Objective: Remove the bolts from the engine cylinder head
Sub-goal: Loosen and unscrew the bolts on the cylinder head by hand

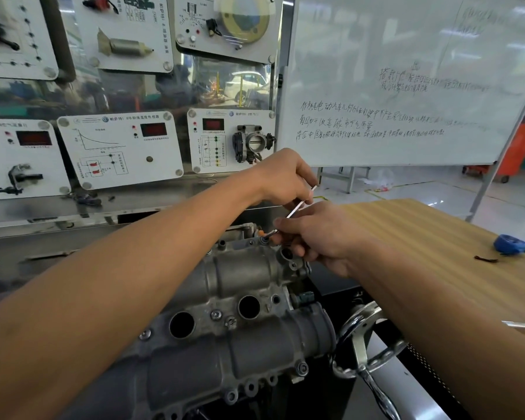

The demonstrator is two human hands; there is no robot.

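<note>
The grey aluminium cylinder head point(234, 286) lies in front of me on a stand, with round holes and several bolts along its top. A thin silver wrench point(297, 207) slants from upper right down to a bolt point(263, 236) at the head's far end. My left hand point(285, 177) grips the wrench's upper end. My right hand point(319, 237) pinches its lower end right beside the bolt. More bolts point(216, 314) sit between the holes.
A wooden table point(437, 237) stands to the right with a blue part point(511, 244) on it. A chrome handwheel point(367, 341) sits at the stand's right side. A training panel with sensors point(119, 147) and a whiteboard point(406, 86) stand behind.
</note>
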